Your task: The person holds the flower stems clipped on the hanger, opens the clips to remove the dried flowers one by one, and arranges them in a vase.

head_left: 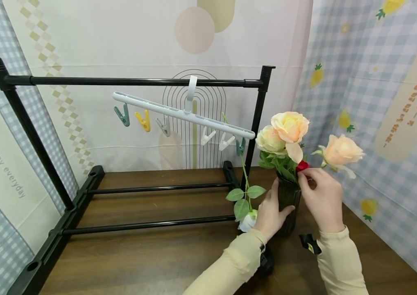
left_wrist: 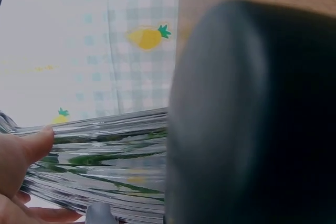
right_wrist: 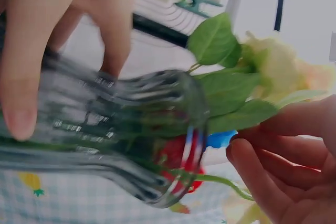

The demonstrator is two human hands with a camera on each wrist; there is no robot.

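Observation:
My left hand (head_left: 270,211) grips the ribbed, see-through dark glass vase (head_left: 288,200) round its side. Green stems show through the glass in the left wrist view. At the vase mouth, the thumb and fingers of my right hand (head_left: 322,198) pinch a small blue flower (right_wrist: 221,139), mostly hidden. Close by, a red flower (head_left: 302,166) sits low at the rim. Above the rim stand a peach-yellow rose (head_left: 290,127) and a pale cream rose (head_left: 269,140) with green leaves. Another peach rose (head_left: 342,150) leans out to the right, beyond my right hand.
A black rack (head_left: 138,81) stands left of the vase. On its bar hangs a pale hanger (head_left: 157,107) with several clips. A white flower (head_left: 248,221) hangs head-down from the teal clip (head_left: 240,146), beside my left hand. Patterned cloth surrounds the wooden table (head_left: 138,262).

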